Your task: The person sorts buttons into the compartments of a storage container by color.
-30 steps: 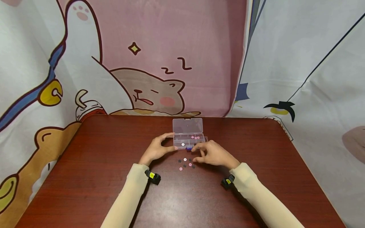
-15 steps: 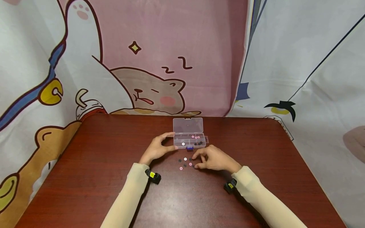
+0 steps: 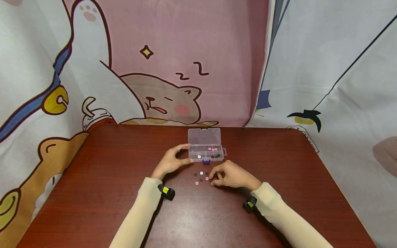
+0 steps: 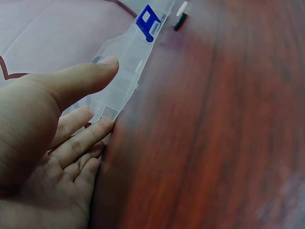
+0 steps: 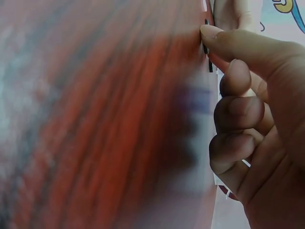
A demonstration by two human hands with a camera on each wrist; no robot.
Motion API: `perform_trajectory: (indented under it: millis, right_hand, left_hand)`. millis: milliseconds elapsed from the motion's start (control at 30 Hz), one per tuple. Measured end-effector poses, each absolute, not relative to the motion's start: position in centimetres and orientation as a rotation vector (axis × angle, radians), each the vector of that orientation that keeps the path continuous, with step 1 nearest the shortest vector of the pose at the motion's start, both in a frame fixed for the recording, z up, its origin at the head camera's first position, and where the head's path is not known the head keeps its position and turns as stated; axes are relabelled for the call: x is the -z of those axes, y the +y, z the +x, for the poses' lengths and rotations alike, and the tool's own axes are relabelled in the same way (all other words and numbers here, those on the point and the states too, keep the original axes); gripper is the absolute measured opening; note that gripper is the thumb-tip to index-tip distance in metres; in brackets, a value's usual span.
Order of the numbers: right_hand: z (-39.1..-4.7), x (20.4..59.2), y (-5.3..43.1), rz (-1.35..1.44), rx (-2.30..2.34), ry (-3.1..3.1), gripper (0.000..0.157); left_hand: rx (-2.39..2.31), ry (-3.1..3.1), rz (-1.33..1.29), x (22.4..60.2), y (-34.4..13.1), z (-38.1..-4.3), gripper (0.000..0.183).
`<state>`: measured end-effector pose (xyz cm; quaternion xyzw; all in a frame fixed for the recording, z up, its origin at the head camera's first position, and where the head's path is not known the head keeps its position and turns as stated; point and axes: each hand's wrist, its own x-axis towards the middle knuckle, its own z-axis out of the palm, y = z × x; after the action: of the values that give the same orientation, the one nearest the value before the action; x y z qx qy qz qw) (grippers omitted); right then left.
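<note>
A clear plastic compartment box (image 3: 198, 149) stands at the table's far side, its lid (image 3: 204, 137) raised at the back. My left hand (image 3: 169, 162) holds the box's left end, thumb at the front and fingers behind. In the left wrist view the thumb (image 4: 90, 76) overlaps the clear wall. My right hand (image 3: 234, 175) is in front of the box's right side. Its thumb and index finger pinch a small black button (image 3: 210, 181) at the table; the right wrist view shows the thumb tip (image 5: 212, 32) against its dark edge.
Loose pink (image 3: 196, 183), white (image 3: 201, 173) and black (image 3: 195, 175) buttons lie in front of the box. Inside it are pink buttons (image 3: 213, 149), a white button (image 3: 199, 156) and black buttons (image 3: 215, 156). A blue latch (image 3: 206, 161) projects from the front.
My right hand has come away from the box's front edge down to the loose buttons, and its fingertips have closed around a black one. The left hand stays on the box.
</note>
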<state>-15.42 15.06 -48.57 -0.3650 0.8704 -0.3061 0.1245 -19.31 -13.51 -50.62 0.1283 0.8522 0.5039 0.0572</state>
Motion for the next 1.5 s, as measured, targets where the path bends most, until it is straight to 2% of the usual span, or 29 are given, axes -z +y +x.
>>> perform_trajectory:
  millis: [367, 767, 1167, 1500]
  right_hand:
    - [-15.51, 48.62, 14.97, -1.055, 0.901, 2.534, 0.004]
    - [-15.47, 48.62, 14.81, -1.058, 0.858, 2.572, 0.010]
    - [-15.46, 48.75, 14.66, -1.038, 0.873, 2.554, 0.010]
    - [-15.60, 48.70, 14.72, -1.031, 0.928, 2.534, 0.004]
  left_hand:
    - [-1.539, 2.588, 0.390, 50.63, -13.46, -19.33, 0.066]
    - [-1.522, 2.596, 0.386, 50.73, -13.52, -19.35, 0.065]
    - [-1.518, 2.596, 0.376, 50.85, -13.43, -19.40, 0.065]
    - [-1.521, 2.602, 0.388, 50.79, -13.46, -19.38, 0.065]
